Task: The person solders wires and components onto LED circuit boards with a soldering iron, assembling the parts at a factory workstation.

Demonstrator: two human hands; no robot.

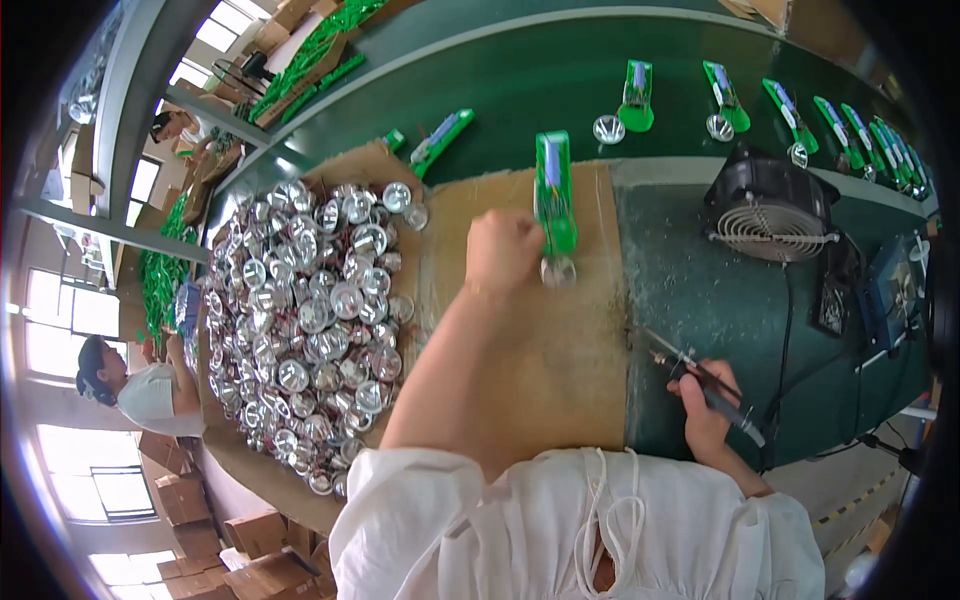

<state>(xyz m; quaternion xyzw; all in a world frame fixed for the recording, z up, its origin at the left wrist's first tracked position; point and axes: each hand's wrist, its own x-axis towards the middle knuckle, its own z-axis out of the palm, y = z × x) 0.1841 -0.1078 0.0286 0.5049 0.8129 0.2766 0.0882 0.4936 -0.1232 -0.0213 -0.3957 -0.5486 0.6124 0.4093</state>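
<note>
2 hands: left hand [503, 250] outstretched gripping green board [555, 195].

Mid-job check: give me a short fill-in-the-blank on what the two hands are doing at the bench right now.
1. The left hand holds a green board over a sheet of ____.
2. The right hand grips a dark, pen-like ____.
3. The pile of shiny silver cups lies to the person's ____.
4. The black fan sits on the ____ side of the bench.

Missing words: cardboard; soldering iron; left; right
</note>
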